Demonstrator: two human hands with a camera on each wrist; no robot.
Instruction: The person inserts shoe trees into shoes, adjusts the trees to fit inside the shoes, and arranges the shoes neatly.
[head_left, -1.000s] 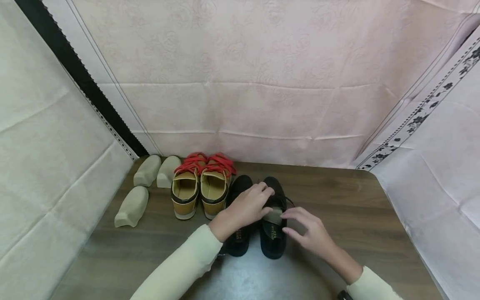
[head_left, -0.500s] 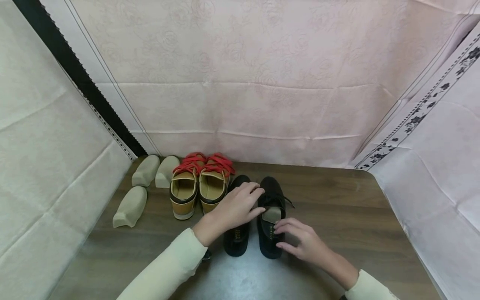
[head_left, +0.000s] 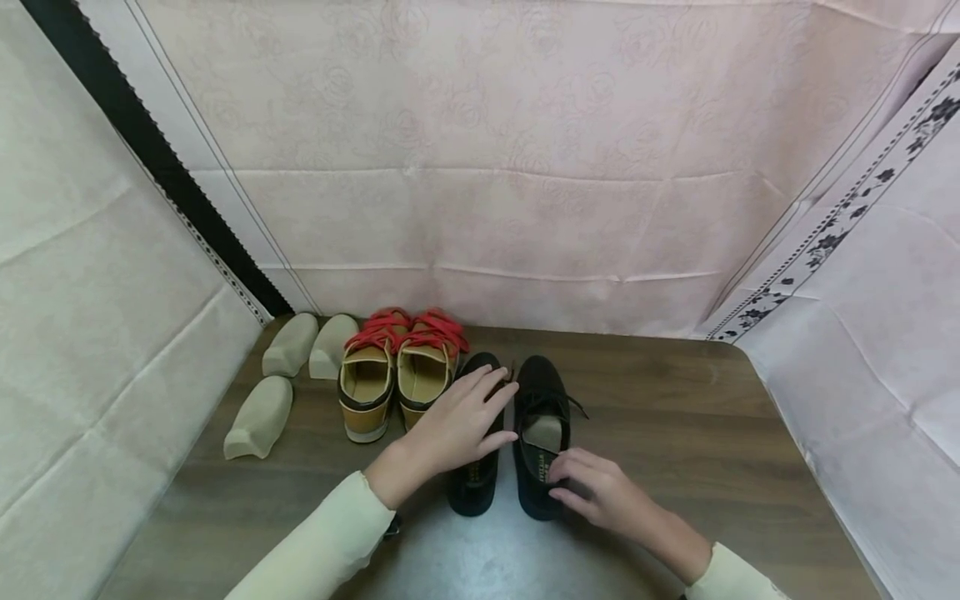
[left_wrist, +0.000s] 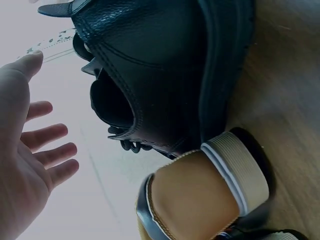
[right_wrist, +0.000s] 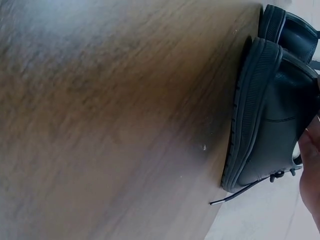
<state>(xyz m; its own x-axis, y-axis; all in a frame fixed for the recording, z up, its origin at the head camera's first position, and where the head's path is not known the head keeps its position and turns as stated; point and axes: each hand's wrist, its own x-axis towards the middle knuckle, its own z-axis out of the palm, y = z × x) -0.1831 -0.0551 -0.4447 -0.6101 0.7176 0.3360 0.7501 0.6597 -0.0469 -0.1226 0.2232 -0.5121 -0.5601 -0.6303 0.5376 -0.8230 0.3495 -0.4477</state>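
A pair of black lace-up shoes stands side by side on the wood-patterned floor. My left hand (head_left: 453,425) is held over the left black shoe (head_left: 472,497), fingers spread, hiding its middle. In the left wrist view that palm is apart from the black leather, holding nothing. My right hand (head_left: 600,492) is at the outer side of the right black shoe (head_left: 542,379), its bent fingertips right at the collar near the heel. A gap shows between thumb and fingers. Inside this shoe's opening sits a pale grey-green piece (head_left: 543,432). Its loose lace (right_wrist: 240,194) trails outward.
Tan shoes (head_left: 365,417) with red laces stand left of the black pair, toes toward the back wall (head_left: 480,208). Further left lie several pale, toe-shaped shoe inserts (head_left: 259,417). White cloth-covered walls (head_left: 885,333) rise on both sides. A small dark object (head_left: 393,527) lies by the left sleeve.
My left hand has moved left, off the right black shoe and over the left one, its fingers spreading. My right hand has slid back along the right shoe toward its heel.
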